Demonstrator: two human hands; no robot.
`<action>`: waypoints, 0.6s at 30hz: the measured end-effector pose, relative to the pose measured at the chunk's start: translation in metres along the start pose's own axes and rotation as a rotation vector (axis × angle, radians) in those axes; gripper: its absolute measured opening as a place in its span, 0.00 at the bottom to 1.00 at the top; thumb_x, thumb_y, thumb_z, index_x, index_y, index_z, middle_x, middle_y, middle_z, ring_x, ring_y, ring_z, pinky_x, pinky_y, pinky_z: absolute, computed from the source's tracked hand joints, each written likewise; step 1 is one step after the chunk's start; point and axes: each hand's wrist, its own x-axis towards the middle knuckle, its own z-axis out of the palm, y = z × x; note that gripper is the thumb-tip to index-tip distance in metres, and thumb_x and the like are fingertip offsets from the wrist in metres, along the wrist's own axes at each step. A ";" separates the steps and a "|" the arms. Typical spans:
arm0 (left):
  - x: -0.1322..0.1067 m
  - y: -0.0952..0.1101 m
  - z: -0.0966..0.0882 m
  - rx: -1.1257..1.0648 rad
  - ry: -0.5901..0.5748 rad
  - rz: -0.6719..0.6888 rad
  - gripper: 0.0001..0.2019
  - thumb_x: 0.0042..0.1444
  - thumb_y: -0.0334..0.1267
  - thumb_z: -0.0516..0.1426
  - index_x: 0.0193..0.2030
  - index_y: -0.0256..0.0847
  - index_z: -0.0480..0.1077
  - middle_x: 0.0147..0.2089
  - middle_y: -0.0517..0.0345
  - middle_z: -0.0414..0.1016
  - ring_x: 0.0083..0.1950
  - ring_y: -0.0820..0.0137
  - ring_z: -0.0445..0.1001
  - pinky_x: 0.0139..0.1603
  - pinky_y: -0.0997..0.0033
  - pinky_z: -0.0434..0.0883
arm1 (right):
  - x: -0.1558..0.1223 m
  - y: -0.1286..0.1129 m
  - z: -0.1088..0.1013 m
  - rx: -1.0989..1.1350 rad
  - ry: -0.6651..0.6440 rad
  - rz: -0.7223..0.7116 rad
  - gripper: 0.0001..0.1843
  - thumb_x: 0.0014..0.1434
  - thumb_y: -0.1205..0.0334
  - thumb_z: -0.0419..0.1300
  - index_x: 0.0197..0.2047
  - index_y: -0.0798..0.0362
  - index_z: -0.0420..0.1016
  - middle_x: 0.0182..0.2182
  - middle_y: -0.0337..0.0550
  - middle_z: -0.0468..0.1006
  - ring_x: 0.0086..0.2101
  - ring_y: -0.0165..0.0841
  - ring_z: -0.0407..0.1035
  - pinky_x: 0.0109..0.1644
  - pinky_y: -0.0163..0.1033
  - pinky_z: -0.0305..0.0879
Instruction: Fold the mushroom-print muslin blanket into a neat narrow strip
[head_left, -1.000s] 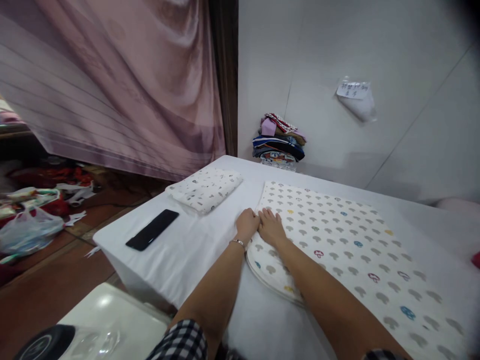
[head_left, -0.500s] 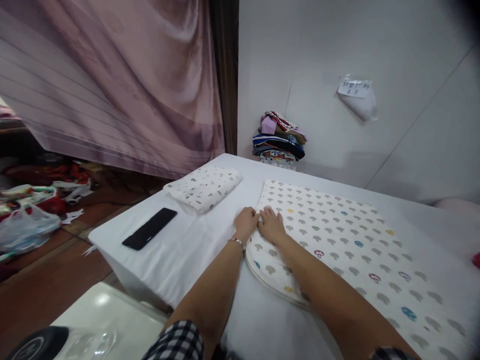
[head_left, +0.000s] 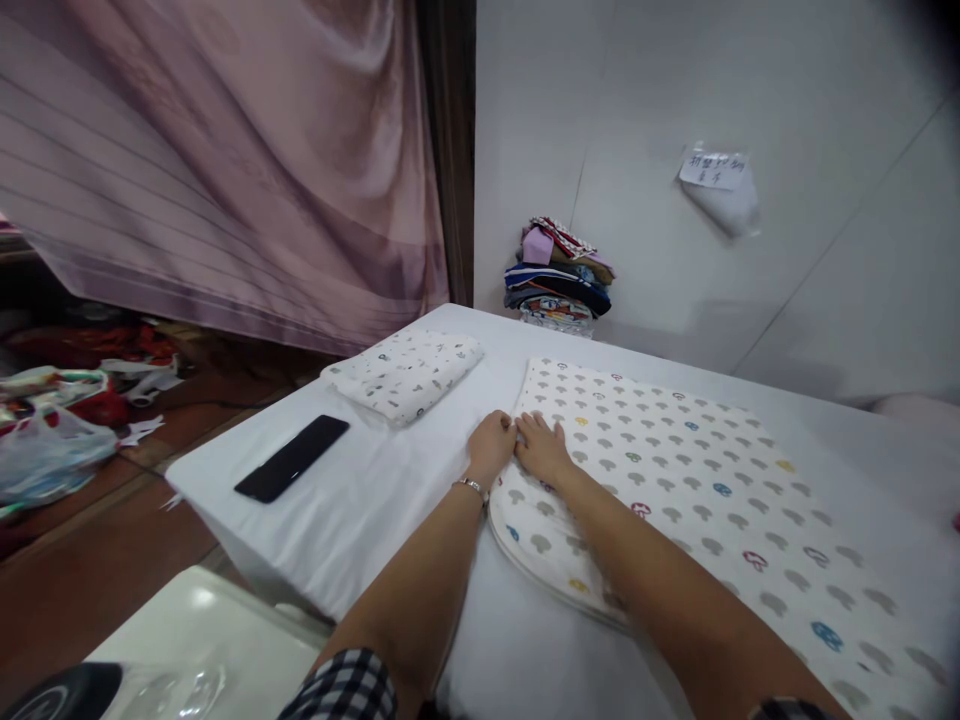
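A white blanket printed with small grey and coloured mushrooms lies spread flat on the white-covered table. My left hand grips the blanket's left edge with curled fingers. My right hand lies right beside it on the blanket near that edge, fingers pressed down on the cloth. A thin bracelet sits on my left wrist. A folded white patterned cloth rests on the table to the left of my hands.
A black phone lies near the table's left corner. A stack of folded clothes stands against the wall at the table's far edge. A pink curtain hangs at the left. Plastic bags litter the floor.
Both hands stay together at the blanket's left edge. The view has shifted slightly; nothing else has moved.
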 end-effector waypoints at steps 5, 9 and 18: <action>0.002 -0.002 0.002 -0.087 0.007 0.002 0.08 0.55 0.34 0.56 0.43 0.43 0.70 0.45 0.59 0.76 0.45 0.70 0.73 0.42 0.73 0.63 | 0.001 0.002 0.003 0.004 0.007 0.004 0.30 0.60 0.60 0.44 0.66 0.51 0.52 0.67 0.43 0.49 0.65 0.38 0.36 0.64 0.58 0.28; 0.002 -0.003 0.002 -0.147 -0.010 -0.011 0.09 0.56 0.34 0.55 0.44 0.44 0.70 0.43 0.59 0.77 0.43 0.71 0.73 0.41 0.74 0.64 | 0.002 0.002 0.005 0.027 0.015 -0.015 0.31 0.60 0.61 0.44 0.67 0.52 0.50 0.67 0.44 0.49 0.65 0.38 0.36 0.64 0.58 0.27; 0.000 -0.002 0.001 -0.135 -0.022 0.011 0.13 0.54 0.34 0.56 0.47 0.44 0.69 0.41 0.59 0.77 0.41 0.70 0.73 0.39 0.73 0.65 | 0.000 0.002 0.005 0.091 0.050 -0.021 0.34 0.59 0.64 0.45 0.68 0.57 0.44 0.65 0.48 0.54 0.65 0.37 0.39 0.65 0.54 0.26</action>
